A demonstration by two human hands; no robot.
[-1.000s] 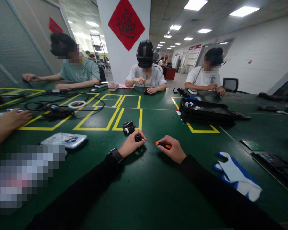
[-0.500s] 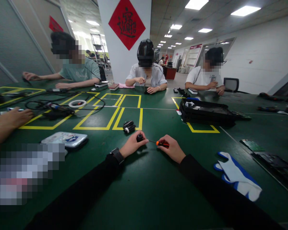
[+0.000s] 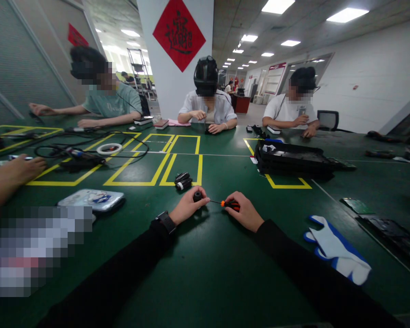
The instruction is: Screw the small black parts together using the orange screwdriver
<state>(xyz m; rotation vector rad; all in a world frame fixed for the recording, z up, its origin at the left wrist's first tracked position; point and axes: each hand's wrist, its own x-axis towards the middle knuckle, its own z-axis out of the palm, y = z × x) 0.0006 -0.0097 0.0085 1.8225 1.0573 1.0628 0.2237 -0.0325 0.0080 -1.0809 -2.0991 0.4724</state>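
In the head view my left hand is closed around a small black cylindrical part, its round end showing above the fingers. My right hand grips the orange-and-black handle of a screwdriver. The thin shaft points left and reaches my left fingertips; its tip is hidden there, so I cannot tell whether it sits in the part. Both hands are just above the green table. Just beyond my left hand lie several black cylindrical parts in a small group.
Stacked black trays stand at the back right. White-and-blue gloves and a green circuit board lie at right. On the left are a patterned case, black cables and another person's hand. Three people sit opposite.
The screwdriver handle has turned slightly in my right fingers, with its shaft still at my left fingertips. My left hand keeps its hold. The whole view has shifted slightly.
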